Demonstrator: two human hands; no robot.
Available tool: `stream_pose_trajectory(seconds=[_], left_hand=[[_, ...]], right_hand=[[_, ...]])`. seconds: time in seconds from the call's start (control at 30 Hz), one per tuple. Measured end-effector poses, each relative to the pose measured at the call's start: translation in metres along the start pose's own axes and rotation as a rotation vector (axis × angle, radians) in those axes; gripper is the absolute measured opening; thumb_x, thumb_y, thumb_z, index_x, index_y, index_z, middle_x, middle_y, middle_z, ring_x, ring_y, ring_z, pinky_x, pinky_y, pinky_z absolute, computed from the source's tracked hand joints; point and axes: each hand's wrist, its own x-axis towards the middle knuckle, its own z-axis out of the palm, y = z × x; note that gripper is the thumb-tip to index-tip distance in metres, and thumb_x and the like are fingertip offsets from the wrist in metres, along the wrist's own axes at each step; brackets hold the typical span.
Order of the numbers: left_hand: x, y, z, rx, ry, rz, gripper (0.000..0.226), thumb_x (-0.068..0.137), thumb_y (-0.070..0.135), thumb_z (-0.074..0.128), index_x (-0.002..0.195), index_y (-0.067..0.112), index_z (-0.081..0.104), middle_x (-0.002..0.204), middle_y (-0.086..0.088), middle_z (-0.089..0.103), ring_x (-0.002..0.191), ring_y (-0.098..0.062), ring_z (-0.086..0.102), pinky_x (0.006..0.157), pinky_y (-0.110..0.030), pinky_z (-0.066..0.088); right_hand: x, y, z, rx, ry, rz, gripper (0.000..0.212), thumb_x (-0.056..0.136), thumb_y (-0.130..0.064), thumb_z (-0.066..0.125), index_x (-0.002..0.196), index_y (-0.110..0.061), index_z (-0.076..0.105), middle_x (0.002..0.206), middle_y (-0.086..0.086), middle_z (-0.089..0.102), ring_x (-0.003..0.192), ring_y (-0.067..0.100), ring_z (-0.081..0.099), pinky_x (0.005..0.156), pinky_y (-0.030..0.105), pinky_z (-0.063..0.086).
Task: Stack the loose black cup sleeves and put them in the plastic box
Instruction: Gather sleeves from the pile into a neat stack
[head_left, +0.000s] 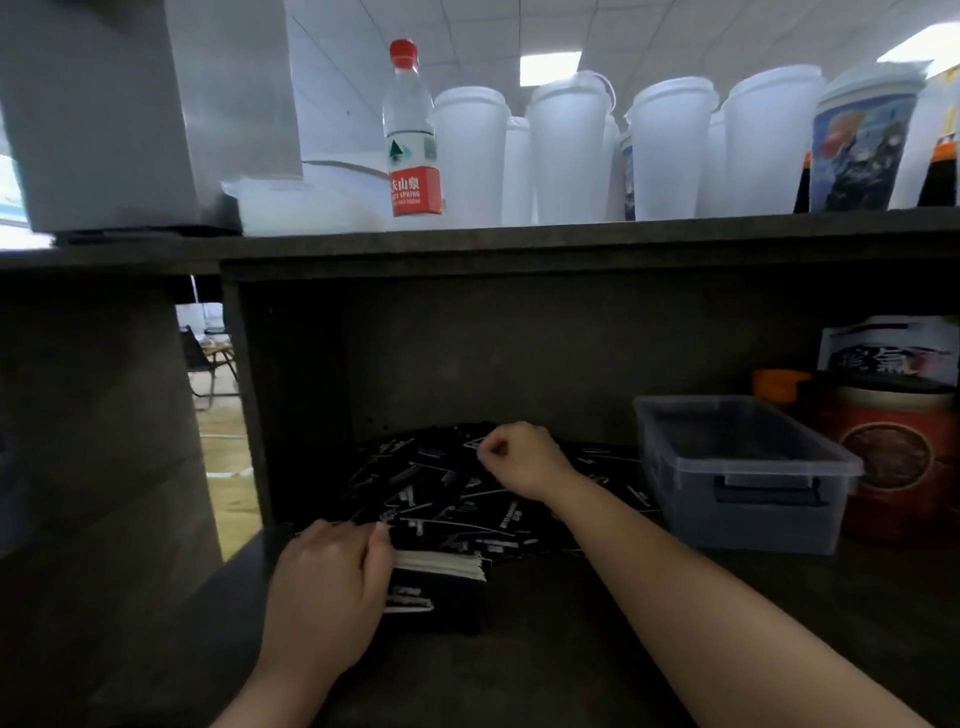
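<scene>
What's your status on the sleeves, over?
Left hand holds the stacked sleeves. Right hand pinching in the loose pile. Plastic box holds no sleeves that I can see. Path to it looks unobstructed.

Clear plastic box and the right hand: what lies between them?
In the head view, only the scattered loose black cup sleeves and bare dark shelf board lie between the right hand and the clear plastic box; nothing else shows there.

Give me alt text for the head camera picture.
A left hand holds a stack of black sleeves on a dark shelf, while the right hand picks at a loose pile behind it. A plastic box sits to the right.
</scene>
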Motion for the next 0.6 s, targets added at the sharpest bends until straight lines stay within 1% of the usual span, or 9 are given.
stream_pose_trajectory(seconds=[0.03, 0.07, 0.13, 0.2, 0.27, 0.33, 0.4, 0.53, 0.6], left_hand=[[0.0, -0.001, 0.0, 0.007, -0.01, -0.004, 0.039, 0.092, 0.036, 0.033, 0.054, 0.034, 0.039, 0.05, 0.017, 0.042, 0.053, -0.001, 0.043, 0.051, -0.022, 0.03], [0.001, -0.002, 0.0, 0.005, -0.016, -0.01, 0.039, 0.092, 0.036, 0.033, 0.054, 0.034, 0.038, 0.05, 0.016, 0.042, 0.053, 0.0, 0.043, 0.051, -0.021, 0.03], [0.002, -0.004, 0.0, 0.003, -0.021, -0.014, 0.04, 0.093, 0.037, 0.033, 0.054, 0.035, 0.036, 0.049, 0.016, 0.041, 0.053, 0.002, 0.043, 0.052, -0.019, 0.03], [0.003, -0.005, 0.0, 0.011, -0.016, -0.015, 0.04, 0.093, 0.038, 0.031, 0.054, 0.035, 0.037, 0.049, 0.016, 0.041, 0.053, 0.003, 0.043, 0.052, -0.017, 0.03], [0.003, -0.008, 0.001, 0.009, -0.009, -0.001, 0.04, 0.094, 0.037, 0.031, 0.055, 0.033, 0.042, 0.05, 0.016, 0.042, 0.054, 0.002, 0.043, 0.053, -0.017, 0.033], [0.002, -0.011, 0.003, 0.014, -0.009, 0.008, 0.041, 0.094, 0.037, 0.032, 0.056, 0.031, 0.046, 0.051, 0.016, 0.043, 0.055, 0.0, 0.044, 0.052, -0.018, 0.033], [0.001, -0.012, 0.005, 0.009, -0.005, 0.017, 0.041, 0.094, 0.037, 0.032, 0.056, 0.03, 0.046, 0.051, 0.016, 0.043, 0.055, 0.0, 0.044, 0.052, -0.017, 0.03], [0.001, -0.011, 0.005, -0.002, 0.0, 0.026, 0.039, 0.094, 0.036, 0.032, 0.057, 0.032, 0.04, 0.051, 0.016, 0.042, 0.055, 0.0, 0.043, 0.052, -0.017, 0.028], [0.001, -0.011, 0.005, -0.019, -0.01, 0.005, 0.039, 0.095, 0.038, 0.03, 0.061, 0.03, 0.048, 0.055, 0.015, 0.046, 0.058, -0.002, 0.046, 0.052, -0.023, 0.032]], right_hand=[[0.009, -0.002, 0.004, -0.091, 0.027, -0.003, 0.026, 0.094, -0.03, 0.059, 0.115, -0.017, 0.068, 0.114, 0.001, 0.067, 0.107, 0.018, 0.061, 0.091, 0.029, 0.05], [0.017, -0.006, 0.01, -0.145, 0.007, 0.001, 0.036, 0.093, -0.035, 0.06, 0.124, -0.017, 0.063, 0.123, 0.003, 0.064, 0.114, 0.02, 0.058, 0.095, 0.029, 0.047], [0.027, -0.01, 0.025, -0.243, -0.094, 0.025, 0.056, 0.091, -0.044, 0.061, 0.14, -0.019, 0.047, 0.139, 0.006, 0.053, 0.128, 0.024, 0.048, 0.105, 0.036, 0.04], [0.033, -0.01, 0.039, -0.308, -0.118, 0.062, 0.062, 0.09, -0.048, 0.06, 0.143, -0.022, 0.041, 0.142, 0.006, 0.049, 0.132, 0.027, 0.042, 0.111, 0.044, 0.03], [0.035, -0.007, 0.045, -0.344, -0.041, 0.047, 0.053, 0.091, -0.046, 0.06, 0.136, -0.022, 0.048, 0.134, 0.006, 0.056, 0.128, 0.027, 0.047, 0.108, 0.044, 0.029], [0.033, -0.006, 0.041, -0.403, -0.021, -0.018, 0.043, 0.093, -0.041, 0.059, 0.13, -0.019, 0.056, 0.126, 0.009, 0.061, 0.12, 0.027, 0.054, 0.1, 0.039, 0.04], [0.026, -0.003, 0.032, -0.392, -0.03, -0.068, 0.039, 0.093, -0.039, 0.059, 0.126, -0.019, 0.062, 0.124, 0.009, 0.062, 0.114, 0.026, 0.057, 0.091, 0.036, 0.05], [0.008, 0.011, -0.002, -0.157, 0.02, -0.045, 0.037, 0.088, -0.046, 0.063, 0.117, -0.025, 0.066, 0.119, 0.0, 0.065, 0.107, 0.015, 0.06, 0.087, 0.028, 0.05], [-0.009, 0.014, -0.021, -0.011, 0.023, 0.018, 0.028, 0.088, -0.047, 0.06, 0.107, -0.028, 0.068, 0.107, -0.006, 0.067, 0.099, 0.011, 0.06, 0.081, 0.024, 0.048]])
